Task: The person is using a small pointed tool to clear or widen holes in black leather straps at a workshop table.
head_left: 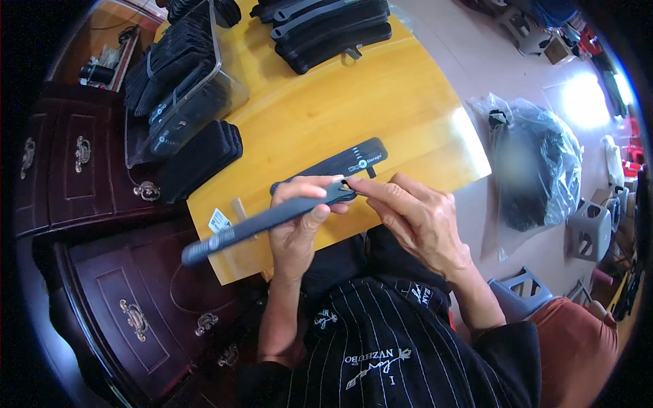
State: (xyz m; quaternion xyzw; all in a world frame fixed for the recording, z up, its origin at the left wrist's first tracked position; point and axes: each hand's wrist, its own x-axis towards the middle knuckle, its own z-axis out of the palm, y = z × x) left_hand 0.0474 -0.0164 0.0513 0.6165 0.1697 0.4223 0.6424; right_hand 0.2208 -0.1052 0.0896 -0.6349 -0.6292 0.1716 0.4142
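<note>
My left hand [292,241] pinches a long black strap [248,223] between thumb and fingers, above the table's near edge. The strap's far end, slightly blurred and with pale print, slants down to the left. At its other end, my right hand [425,221] has its fingertips closed on the tip, beside a small slot or loop. What exactly the right fingertips grip is partly hidden. Just beyond my hands, a second black strap [337,162] with white print lies flat on the yellow table [320,109], partly covered by my left fingers.
A clear plastic bin [221,85] packed with black straps stands at the left, a strap stack [204,160] beside it. More bundled straps [333,34] lie at the far edge. Dark drawers [129,306] flank the left; a plastic-wrapped bundle [534,170] and grey stools [520,292] are on the right floor.
</note>
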